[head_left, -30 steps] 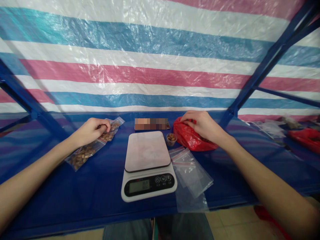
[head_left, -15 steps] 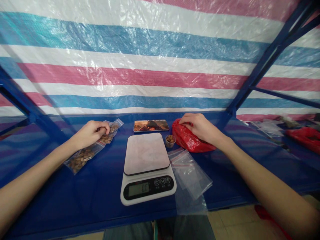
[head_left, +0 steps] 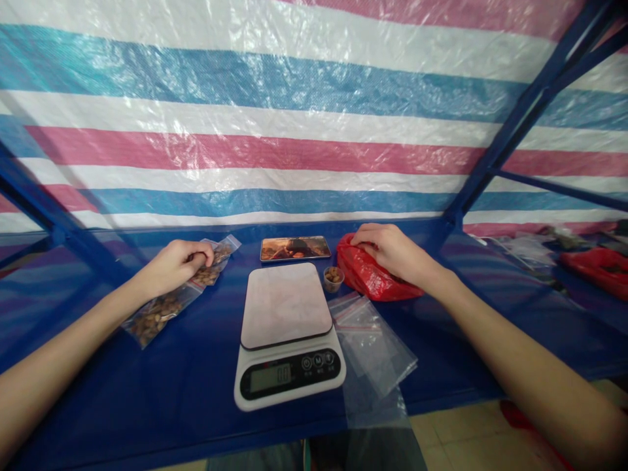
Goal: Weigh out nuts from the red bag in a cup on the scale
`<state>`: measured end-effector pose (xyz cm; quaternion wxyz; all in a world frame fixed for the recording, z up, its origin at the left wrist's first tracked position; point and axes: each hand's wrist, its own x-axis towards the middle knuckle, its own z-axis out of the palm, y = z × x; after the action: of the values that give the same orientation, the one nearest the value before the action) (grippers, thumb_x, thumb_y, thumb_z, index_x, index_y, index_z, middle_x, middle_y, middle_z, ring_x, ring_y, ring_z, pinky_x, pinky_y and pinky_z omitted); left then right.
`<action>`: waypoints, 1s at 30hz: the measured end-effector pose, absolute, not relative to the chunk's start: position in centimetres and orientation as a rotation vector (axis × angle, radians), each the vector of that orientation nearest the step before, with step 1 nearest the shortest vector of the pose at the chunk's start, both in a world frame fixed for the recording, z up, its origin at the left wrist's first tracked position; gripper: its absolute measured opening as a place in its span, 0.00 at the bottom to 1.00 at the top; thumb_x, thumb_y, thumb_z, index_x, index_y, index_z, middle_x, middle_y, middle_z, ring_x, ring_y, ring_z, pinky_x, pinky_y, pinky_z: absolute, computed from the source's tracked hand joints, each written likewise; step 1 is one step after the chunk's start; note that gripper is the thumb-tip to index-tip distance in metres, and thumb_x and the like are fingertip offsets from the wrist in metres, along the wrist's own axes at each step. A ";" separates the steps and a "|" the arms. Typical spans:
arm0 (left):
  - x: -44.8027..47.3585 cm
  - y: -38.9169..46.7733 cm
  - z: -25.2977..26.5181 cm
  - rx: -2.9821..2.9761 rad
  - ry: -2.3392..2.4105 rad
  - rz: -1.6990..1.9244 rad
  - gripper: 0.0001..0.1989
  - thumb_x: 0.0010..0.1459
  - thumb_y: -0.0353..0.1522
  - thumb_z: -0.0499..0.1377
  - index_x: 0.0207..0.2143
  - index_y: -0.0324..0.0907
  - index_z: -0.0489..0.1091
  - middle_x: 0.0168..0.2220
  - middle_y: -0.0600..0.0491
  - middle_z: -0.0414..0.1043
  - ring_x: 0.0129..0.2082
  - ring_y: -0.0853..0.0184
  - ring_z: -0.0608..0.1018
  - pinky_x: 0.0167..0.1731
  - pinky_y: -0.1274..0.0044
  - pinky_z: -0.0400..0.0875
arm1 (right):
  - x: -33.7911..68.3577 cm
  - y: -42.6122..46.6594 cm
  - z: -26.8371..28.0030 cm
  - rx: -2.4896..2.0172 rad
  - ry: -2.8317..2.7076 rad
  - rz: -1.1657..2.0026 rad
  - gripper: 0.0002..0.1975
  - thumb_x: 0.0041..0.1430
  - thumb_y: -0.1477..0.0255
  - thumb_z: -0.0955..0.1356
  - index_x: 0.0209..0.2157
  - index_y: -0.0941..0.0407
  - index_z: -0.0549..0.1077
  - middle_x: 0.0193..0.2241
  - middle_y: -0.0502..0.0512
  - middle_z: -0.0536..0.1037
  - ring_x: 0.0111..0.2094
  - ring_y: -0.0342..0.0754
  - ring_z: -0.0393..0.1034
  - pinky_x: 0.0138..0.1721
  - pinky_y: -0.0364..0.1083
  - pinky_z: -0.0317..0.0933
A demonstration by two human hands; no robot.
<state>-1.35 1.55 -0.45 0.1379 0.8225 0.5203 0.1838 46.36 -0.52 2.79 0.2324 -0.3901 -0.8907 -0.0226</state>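
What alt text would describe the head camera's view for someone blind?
A person's left hand touches clear plastic zip bags of brown pieces; the right hand touches a shiny red plastic bag. Between them, a white digital scale reading 0.0 sits on a blue table.

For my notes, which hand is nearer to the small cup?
Right. The right hand is just right of the small cup; the left hand is farther, leftward.

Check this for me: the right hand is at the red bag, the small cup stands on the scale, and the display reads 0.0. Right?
Not quite: the small cup isn't on the scale. The head view shows it on the blue table, between the scale and the red bag. The right hand is indeed at that bag, and the display reads 0.0.
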 end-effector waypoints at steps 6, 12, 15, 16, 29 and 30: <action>-1.3 1.6 -0.4 2.382 1.489 0.533 0.14 0.59 0.35 0.50 0.29 0.40 0.73 0.26 0.55 0.73 0.27 0.65 0.73 0.33 0.76 0.64 | 46.3 -0.5 2.8 -1.058 -2.460 -0.095 0.20 0.63 0.86 0.62 0.41 0.58 0.84 0.41 0.62 0.85 0.41 0.54 0.80 0.44 0.49 0.69; -1.2 1.5 -0.1 2.392 1.474 0.525 0.14 0.60 0.35 0.50 0.29 0.39 0.73 0.26 0.55 0.73 0.26 0.66 0.72 0.32 0.76 0.63 | 46.5 -0.3 2.7 -1.060 -2.461 -0.091 0.20 0.63 0.85 0.63 0.42 0.56 0.84 0.41 0.61 0.85 0.40 0.54 0.80 0.44 0.48 0.70; -1.2 1.5 0.0 2.386 1.464 0.536 0.15 0.59 0.35 0.50 0.30 0.39 0.74 0.26 0.54 0.74 0.25 0.67 0.72 0.31 0.76 0.63 | 46.6 -0.2 2.5 -1.056 -2.458 -0.089 0.20 0.62 0.86 0.63 0.41 0.56 0.84 0.41 0.60 0.85 0.40 0.54 0.80 0.45 0.48 0.70; -1.2 1.5 0.1 2.380 1.469 0.538 0.15 0.59 0.35 0.50 0.30 0.39 0.74 0.26 0.54 0.74 0.25 0.67 0.72 0.31 0.77 0.63 | 46.6 -0.2 2.4 -1.057 -2.458 -0.081 0.20 0.62 0.86 0.63 0.41 0.56 0.84 0.41 0.60 0.85 0.40 0.54 0.80 0.45 0.48 0.70; -1.2 1.3 0.1 2.349 1.522 0.599 0.15 0.55 0.38 0.50 0.28 0.41 0.74 0.24 0.53 0.72 0.24 0.65 0.71 0.29 0.75 0.63 | 46.2 -0.4 2.5 -1.065 -2.412 -0.071 0.17 0.66 0.82 0.62 0.39 0.57 0.84 0.40 0.60 0.85 0.40 0.55 0.80 0.44 0.50 0.70; -1.2 1.4 0.0 2.356 1.524 0.600 0.15 0.55 0.38 0.51 0.28 0.41 0.74 0.24 0.54 0.72 0.24 0.65 0.71 0.29 0.75 0.63 | 46.3 -0.5 2.6 -1.058 -2.400 -0.069 0.17 0.67 0.81 0.62 0.38 0.56 0.83 0.39 0.60 0.85 0.40 0.55 0.80 0.44 0.50 0.70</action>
<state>-1.24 1.37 0.04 0.1359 0.8135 0.5262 0.2073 46.25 -0.51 2.65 0.2560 -0.3896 -0.8843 -0.0254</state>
